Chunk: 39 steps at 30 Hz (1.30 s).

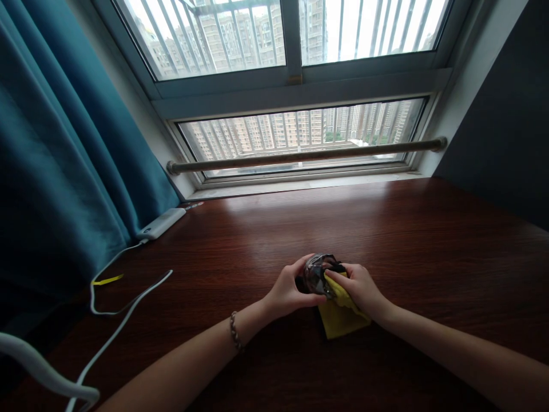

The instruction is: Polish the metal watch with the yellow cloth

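Note:
My left hand (292,289) is wrapped round the side of a dark, see-through, rounded vessel that looks like a glass cup (316,273), tilted above the wooden surface. In my right hand (360,286) is a yellow cloth (343,317), pinched between thumb and fingers and pressed to the cup's right side. The cloth's lower part hangs down toward the table. Some black material shows by the right fingers and behind the left hand; I cannot tell what it belongs to. A chain bracelet (235,332) circles my left wrist.
The reddish-brown wooden surface (240,240) stretches to a window with a metal bar (309,155) across it. At left are a blue curtain (77,126), a white power strip (163,224), white cables (124,323) and a yellow strip (108,280). A dark wall (506,131) stands at right.

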Available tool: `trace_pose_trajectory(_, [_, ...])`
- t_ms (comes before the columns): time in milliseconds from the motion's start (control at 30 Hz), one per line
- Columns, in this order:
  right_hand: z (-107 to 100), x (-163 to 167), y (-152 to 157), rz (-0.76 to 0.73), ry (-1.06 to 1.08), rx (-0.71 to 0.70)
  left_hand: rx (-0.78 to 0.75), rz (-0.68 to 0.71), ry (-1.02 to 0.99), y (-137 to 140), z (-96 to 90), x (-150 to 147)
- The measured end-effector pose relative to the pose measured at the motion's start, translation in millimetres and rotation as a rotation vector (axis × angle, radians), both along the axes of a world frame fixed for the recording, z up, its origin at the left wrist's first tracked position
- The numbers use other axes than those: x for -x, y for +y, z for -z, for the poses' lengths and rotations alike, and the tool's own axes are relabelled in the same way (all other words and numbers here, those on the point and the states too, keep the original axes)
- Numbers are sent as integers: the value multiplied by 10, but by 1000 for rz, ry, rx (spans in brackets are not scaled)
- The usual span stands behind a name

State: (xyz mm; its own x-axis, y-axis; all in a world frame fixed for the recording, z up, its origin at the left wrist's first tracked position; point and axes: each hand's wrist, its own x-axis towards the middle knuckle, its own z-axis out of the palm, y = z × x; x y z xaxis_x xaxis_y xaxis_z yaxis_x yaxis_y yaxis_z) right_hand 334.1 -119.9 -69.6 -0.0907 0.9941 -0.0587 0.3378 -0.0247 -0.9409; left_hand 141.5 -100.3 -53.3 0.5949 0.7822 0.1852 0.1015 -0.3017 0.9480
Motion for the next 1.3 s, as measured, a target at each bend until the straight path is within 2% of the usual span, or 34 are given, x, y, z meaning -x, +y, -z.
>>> trace_pose_trajectory(200, [20, 0, 28, 12, -32, -14, 10, 12, -2, 41, 35, -3])
trace_pose_trajectory(367, [11, 12, 42, 42, -41, -24, -103, -3, 17, 35, 129, -25])
trace_pose_trajectory(533, [-13, 25, 30, 54, -6, -10, -224, -141, 51, -19, 144, -40])
trace_pose_trajectory(800, [39, 1, 15, 22, 34, -3, -165, -91, 38, -61, 11, -29])
trace_pose_trajectory(1000, [10, -6, 13, -14, 6, -56, -135, -9, 17, -74, -61, -19])
trace_pose_trajectory(1300, [19, -13, -2, 2, 9, -32, -11, 8, -39, -41, -9, -10])
